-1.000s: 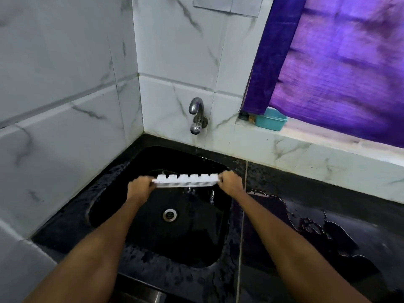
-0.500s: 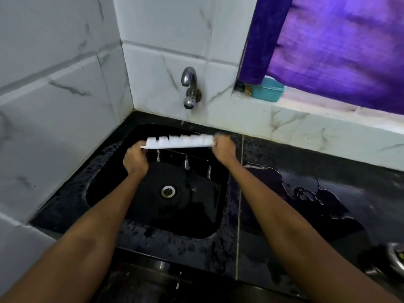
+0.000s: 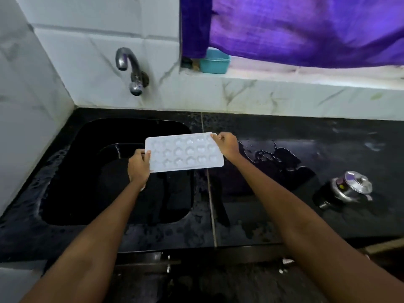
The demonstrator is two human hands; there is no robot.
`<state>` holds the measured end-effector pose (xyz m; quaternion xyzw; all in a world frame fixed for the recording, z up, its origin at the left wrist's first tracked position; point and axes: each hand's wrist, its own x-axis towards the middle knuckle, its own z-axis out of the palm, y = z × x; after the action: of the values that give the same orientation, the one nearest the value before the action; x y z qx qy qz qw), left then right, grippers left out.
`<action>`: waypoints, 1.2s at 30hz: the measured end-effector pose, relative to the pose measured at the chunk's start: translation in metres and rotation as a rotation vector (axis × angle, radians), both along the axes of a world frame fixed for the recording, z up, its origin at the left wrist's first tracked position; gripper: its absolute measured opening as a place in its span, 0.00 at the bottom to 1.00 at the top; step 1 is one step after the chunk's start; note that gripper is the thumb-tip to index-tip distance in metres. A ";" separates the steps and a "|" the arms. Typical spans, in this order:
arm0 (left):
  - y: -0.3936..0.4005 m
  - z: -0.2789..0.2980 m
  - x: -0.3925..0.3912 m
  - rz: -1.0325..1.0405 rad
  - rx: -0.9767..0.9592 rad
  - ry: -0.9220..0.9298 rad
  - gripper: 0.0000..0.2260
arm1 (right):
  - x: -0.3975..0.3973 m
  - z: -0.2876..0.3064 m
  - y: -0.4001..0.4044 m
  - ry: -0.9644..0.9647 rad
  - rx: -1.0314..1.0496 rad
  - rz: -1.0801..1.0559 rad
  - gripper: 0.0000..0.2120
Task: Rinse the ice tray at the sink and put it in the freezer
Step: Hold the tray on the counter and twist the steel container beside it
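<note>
The white ice tray (image 3: 184, 152) is now held flat at mid-frame, cavities up, over the right edge of the black sink (image 3: 65, 171); half a second ago it was seen edge-on beneath the tap (image 3: 131, 71), so rinsing is judged finished; its left end is pinched by the left hand (image 3: 138, 166), its far right corner by the right hand (image 3: 226, 144); a wet counter (image 3: 284, 215) and steel lid (image 3: 349, 186) lie at right; the freezer is not seen.

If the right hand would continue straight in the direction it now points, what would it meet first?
The right hand, pinching the ice tray at its far right corner, points toward the back-left. Probably it would meet the white tiled wall right of the tap; depth is unclear.
</note>
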<state>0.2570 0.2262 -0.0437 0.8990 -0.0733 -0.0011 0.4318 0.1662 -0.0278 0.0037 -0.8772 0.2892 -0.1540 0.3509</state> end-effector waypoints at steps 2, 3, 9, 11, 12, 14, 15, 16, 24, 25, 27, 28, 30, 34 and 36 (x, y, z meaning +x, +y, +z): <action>-0.021 -0.001 -0.016 -0.085 -0.041 0.028 0.14 | -0.029 -0.002 -0.024 0.034 -0.027 -0.025 0.25; -0.029 -0.002 -0.024 -0.122 -0.055 0.052 0.13 | -0.043 -0.004 -0.034 0.049 -0.034 -0.043 0.26; -0.078 -0.012 -0.085 -0.256 -0.120 0.282 0.11 | -0.127 -0.021 -0.081 0.133 0.039 -0.204 0.20; -0.091 -0.012 -0.104 -0.261 -0.121 0.345 0.10 | -0.151 -0.025 -0.092 0.135 0.062 -0.220 0.19; -0.096 -0.012 -0.113 -0.263 -0.115 0.362 0.09 | -0.161 -0.026 -0.097 0.141 0.068 -0.224 0.19; -0.105 -0.013 -0.128 -0.256 -0.112 0.391 0.07 | -0.179 -0.029 -0.107 0.161 0.080 -0.222 0.16; -0.109 -0.014 -0.136 -0.252 -0.110 0.402 0.08 | -0.187 -0.031 -0.112 0.171 0.086 -0.219 0.14; -0.112 -0.015 -0.144 -0.248 -0.104 0.408 0.08 | -0.194 -0.033 -0.117 0.178 0.091 -0.213 0.13; -0.123 -0.016 -0.187 -0.159 0.022 0.388 0.11 | -0.222 -0.052 -0.123 0.234 0.092 -0.159 0.13; -0.124 -0.016 -0.190 -0.149 0.031 0.379 0.11 | -0.223 -0.053 -0.123 0.236 0.093 -0.163 0.13; -0.127 -0.015 -0.195 -0.127 0.047 0.371 0.11 | -0.225 -0.054 -0.123 0.240 0.092 -0.174 0.12; -0.128 -0.014 -0.197 -0.115 0.058 0.370 0.11 | -0.226 -0.054 -0.123 0.242 0.091 -0.179 0.12; -0.131 -0.011 -0.201 -0.090 0.088 0.356 0.11 | -0.226 -0.054 -0.123 0.244 0.088 -0.186 0.12; -0.132 -0.009 -0.205 -0.053 0.140 0.325 0.12 | -0.228 -0.054 -0.124 0.255 0.071 -0.184 0.10; -0.134 -0.008 -0.208 -0.045 0.158 0.324 0.13 | -0.232 -0.054 -0.126 0.283 0.049 -0.181 0.11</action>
<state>0.0491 0.0927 -0.0513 0.9162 -0.0225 -0.1615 0.3661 -0.0654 -0.1542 -0.0499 -0.8517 0.4171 -0.0528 0.3127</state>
